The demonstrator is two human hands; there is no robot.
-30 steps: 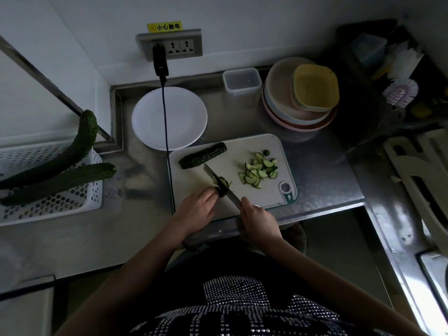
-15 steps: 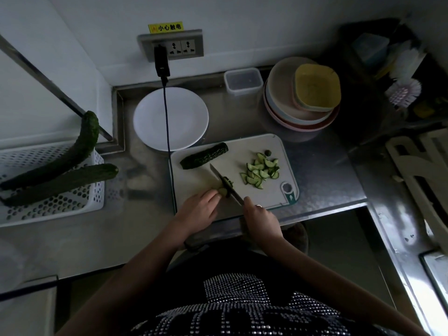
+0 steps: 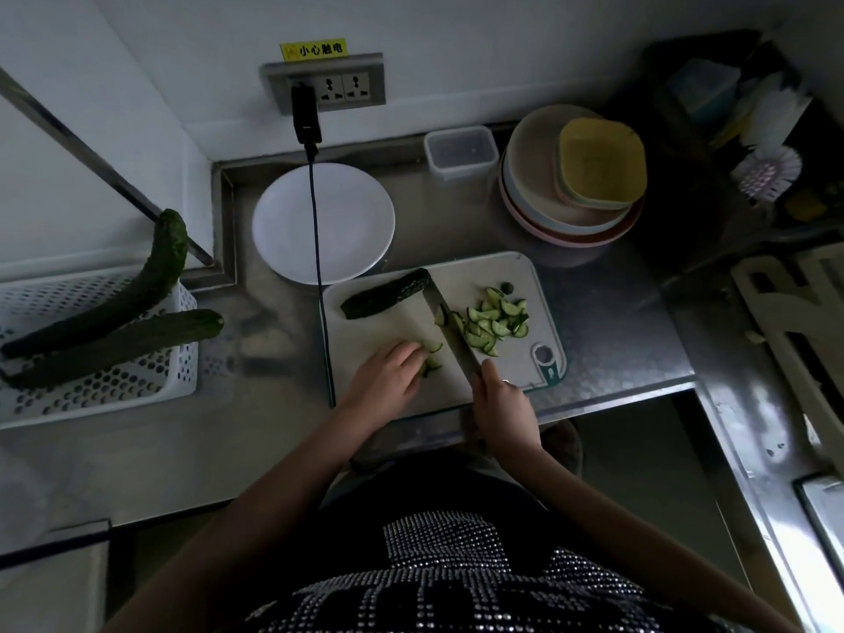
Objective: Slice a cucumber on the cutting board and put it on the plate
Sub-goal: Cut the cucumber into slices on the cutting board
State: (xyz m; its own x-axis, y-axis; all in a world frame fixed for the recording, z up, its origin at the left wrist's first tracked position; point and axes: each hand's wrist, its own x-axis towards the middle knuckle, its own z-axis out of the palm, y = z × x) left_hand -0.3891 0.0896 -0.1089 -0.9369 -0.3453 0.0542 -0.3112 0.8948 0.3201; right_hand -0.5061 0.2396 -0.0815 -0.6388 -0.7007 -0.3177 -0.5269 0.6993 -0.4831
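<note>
Steel counter (image 3: 616, 322), dim | plate (image 3: 283, 221) bare, upper centre | basket (image 3: 105, 381), left: two cucumbers (image 3: 150, 285) | knife (image 3: 452, 331) gripped by right hand (image 3: 502, 404) | slices (image 3: 431, 354) pinned under curled left hand (image 3: 388, 376)

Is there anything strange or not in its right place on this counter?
Yes: the black charger cable hangs from the wall socket across the empty white plate, down past the cutting board edge, near the knife.

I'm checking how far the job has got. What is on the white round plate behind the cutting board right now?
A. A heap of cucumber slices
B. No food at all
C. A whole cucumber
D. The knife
B. The white plate is bare except for a black cable running across it; the cucumber slices lie on the cutting board.
</note>
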